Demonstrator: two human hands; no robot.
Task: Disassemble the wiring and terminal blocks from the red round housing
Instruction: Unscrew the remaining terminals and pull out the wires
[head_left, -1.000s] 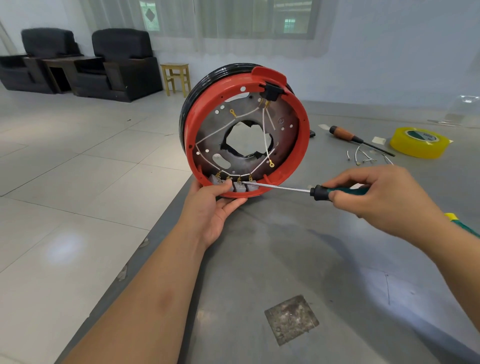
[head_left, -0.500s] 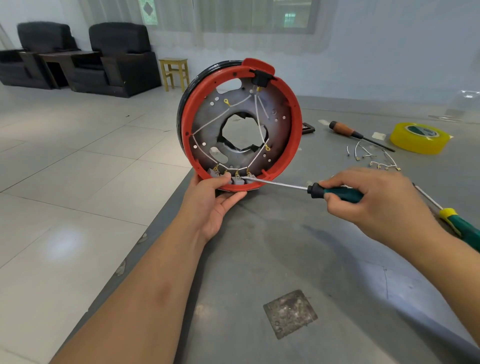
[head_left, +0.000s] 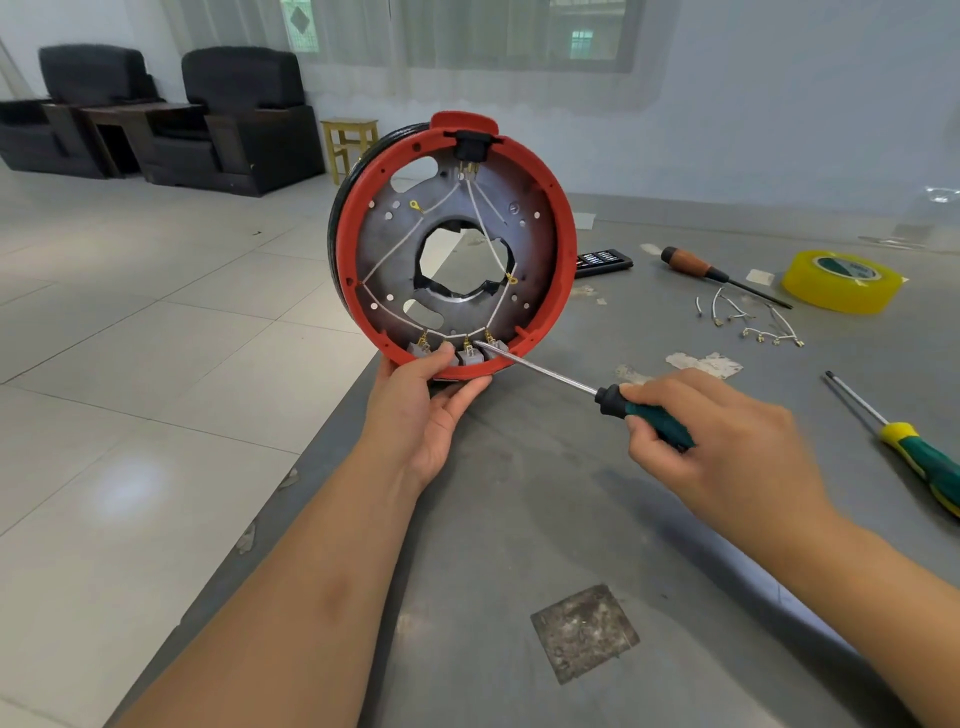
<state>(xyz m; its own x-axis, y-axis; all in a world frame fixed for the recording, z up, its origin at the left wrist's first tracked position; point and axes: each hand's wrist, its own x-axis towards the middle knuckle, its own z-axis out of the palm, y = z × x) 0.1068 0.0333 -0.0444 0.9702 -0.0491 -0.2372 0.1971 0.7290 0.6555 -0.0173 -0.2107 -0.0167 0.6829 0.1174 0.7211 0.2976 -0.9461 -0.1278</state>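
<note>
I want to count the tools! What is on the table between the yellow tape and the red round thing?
In the head view, a brown-handled screwdriver and loose white wire pieces lie between the yellow tape roll and the red round housing.

Grey table (head_left: 519, 519), yellow tape roll (head_left: 841, 281), two screwdrivers (head_left: 719, 275), loose wires (head_left: 748, 317)

A plain office-like room serves as a makeshift workshop. A grey metal table (head_left: 519, 519) carries spare screwdrivers (head_left: 717, 273), a yellow tape roll (head_left: 841, 280) and loose wire bits (head_left: 748, 317). Beyond the table's far-left corner stand black armchairs (head_left: 244, 124) and a yellow stool (head_left: 349, 140) on pale tiled floor (head_left: 130, 338), under a curtained window (head_left: 467, 36).
</note>
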